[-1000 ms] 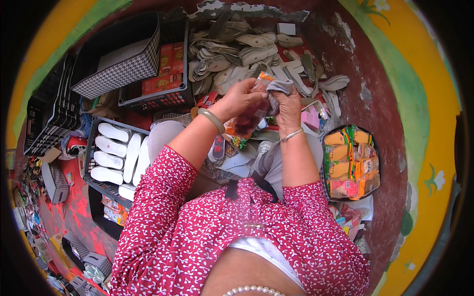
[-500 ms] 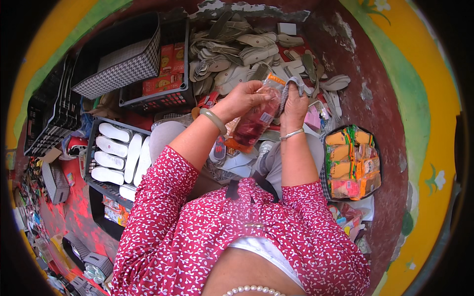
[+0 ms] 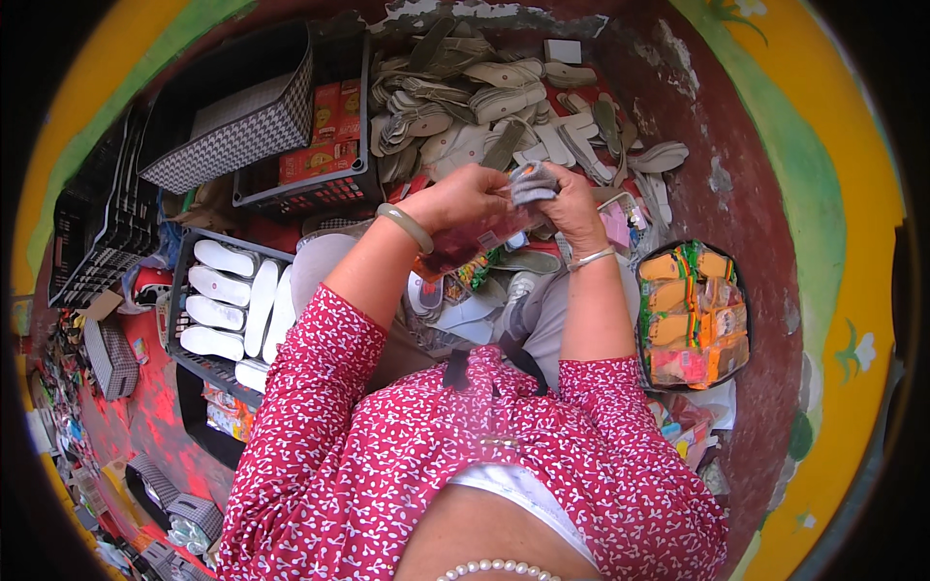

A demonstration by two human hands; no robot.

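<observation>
My left hand (image 3: 463, 201) is closed on a clear plastic packet (image 3: 470, 242) with something dark red inside; it hangs slanted below the fingers. A bunched grey cloth (image 3: 533, 184) sits in the fingers of my right hand (image 3: 578, 215), right beside the left fingertips, at the packet's upper end. Whether the cloth touches the packet is hidden by the fingers. Under both hands, between my knees, lie a sports shoe (image 3: 424, 293), a green-grey insole (image 3: 528, 261) and pale flat sheets (image 3: 470, 318).
Piled insoles (image 3: 504, 97) spread across the far floor. On the left stand a crate of white insoles (image 3: 174, 310), a black crate holding red boxes (image 3: 334, 160), and a checked bin (image 3: 237, 131). At right, a basket holds several orange packets (image 3: 668, 300) near the dark red wall (image 3: 765, 213).
The packet has swung down and to the left with my left hand. In my right hand, the grey cloth has come left, now bunched against the left fingertips.
</observation>
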